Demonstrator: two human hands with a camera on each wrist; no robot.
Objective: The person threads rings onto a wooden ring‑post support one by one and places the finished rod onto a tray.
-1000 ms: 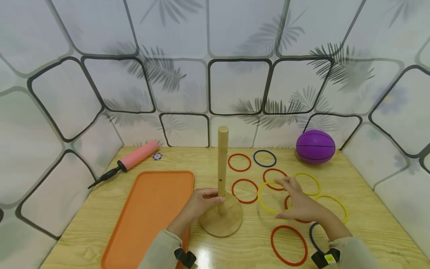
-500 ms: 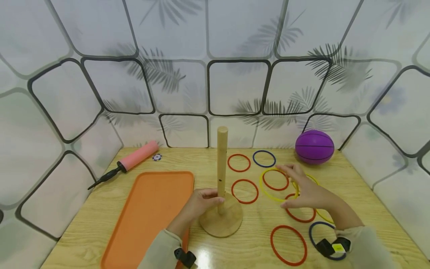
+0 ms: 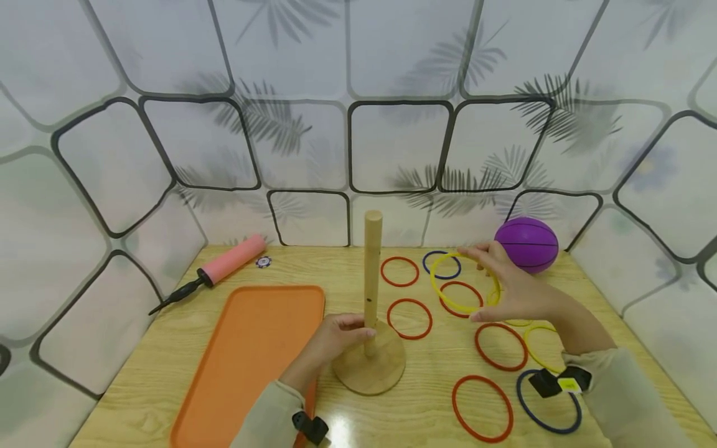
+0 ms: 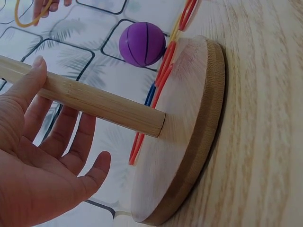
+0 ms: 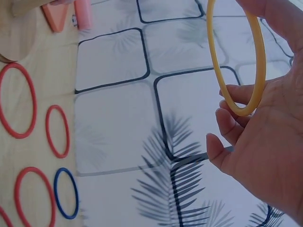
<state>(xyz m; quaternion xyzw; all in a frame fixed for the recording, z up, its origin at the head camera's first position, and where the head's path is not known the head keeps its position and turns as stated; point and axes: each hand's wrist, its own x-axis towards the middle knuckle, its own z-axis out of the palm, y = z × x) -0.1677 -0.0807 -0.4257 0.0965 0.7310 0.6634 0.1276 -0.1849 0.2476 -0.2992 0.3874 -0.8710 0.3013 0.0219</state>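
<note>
A wooden post [image 3: 372, 267] rises upright from a round wooden base [image 3: 378, 376] on the table. My left hand [image 3: 336, 342] holds the post low down, thumb on the near side and fingers beyond it. In the left wrist view, the thumb and index finger pinch the post [image 4: 109, 106], while the other fingers are bent loosely. To the right, my right hand [image 3: 518, 289] grips a yellow ring [image 3: 432, 281] in the air. The right wrist view shows the ring [image 5: 260, 61] tilted steeply between thumb and fingers. Behind it on the table lie a blue ring [image 3: 424, 264] and a red ring [image 3: 440, 298].
More rings lie right of the post, including a red ring [image 3: 454, 407] and a blue ring [image 3: 519, 393] in front. Yellow rings are partly hidden by my right arm. An orange tray [image 3: 257, 354], pink pump [image 3: 232, 260], small chip [image 3: 263, 262] and purple ball [image 3: 526, 244] surround them.
My right hand has lifted the yellow ring up and away from me, tilting it more upright. The left hand and post have stayed where they were.
</note>
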